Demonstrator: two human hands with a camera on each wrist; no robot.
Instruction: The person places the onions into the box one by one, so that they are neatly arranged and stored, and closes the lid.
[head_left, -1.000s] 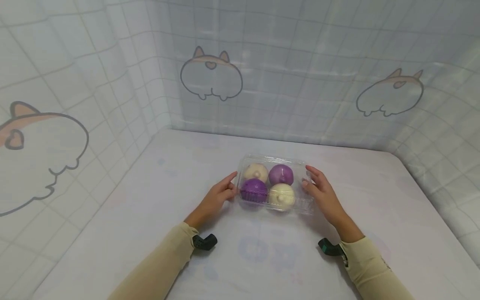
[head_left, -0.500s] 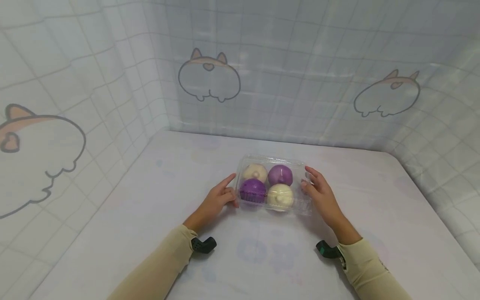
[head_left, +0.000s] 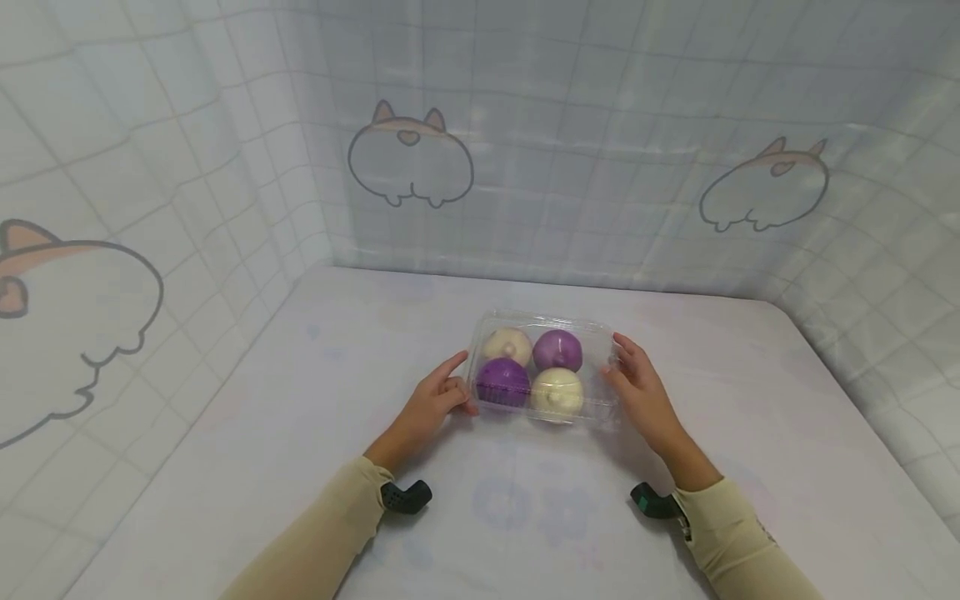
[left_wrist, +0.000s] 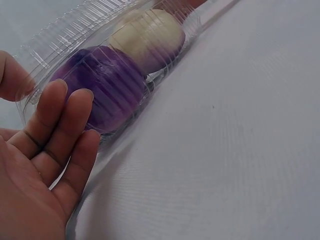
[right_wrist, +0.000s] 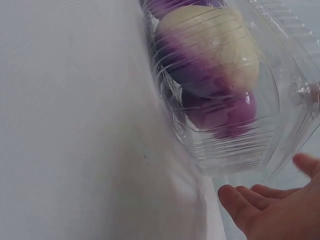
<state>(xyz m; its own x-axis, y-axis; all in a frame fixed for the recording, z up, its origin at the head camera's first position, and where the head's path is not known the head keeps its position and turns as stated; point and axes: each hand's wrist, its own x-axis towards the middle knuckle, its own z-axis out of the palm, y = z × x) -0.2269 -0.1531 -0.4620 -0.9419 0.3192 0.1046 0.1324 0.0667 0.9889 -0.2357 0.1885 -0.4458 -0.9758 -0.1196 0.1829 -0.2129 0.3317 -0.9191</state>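
A clear plastic clamshell box [head_left: 596, 367] lies on the table with several round, onion-like balls inside. Dark purple [head_left: 504, 382] and pale cream [head_left: 557, 393] ones sit in front, a cream ball [head_left: 507, 345] and a lighter purple ball [head_left: 557, 351] behind. My left hand [head_left: 432, 406] is at the box's left end, its index finger stretched along that side. In the left wrist view its other fingers [left_wrist: 75, 117] overlap the ribbed wall, gently bent. At the right end is my right hand [head_left: 647, 396], thumb near the rim. The right wrist view shows its fingers [right_wrist: 235, 202] extended beside the end wall.
A white cloth [head_left: 517, 533] with faint prints covers the table. Grid-patterned curtains [head_left: 585, 183] with cartoon animal rears rise at the back and both sides. Dark wrist devices [head_left: 407, 497] sit at both cuffs.
The lower fingers of my left hand have slid toward the box's front left corner. My right hand stays at the right end. The whole head view has shifted slightly, background included.
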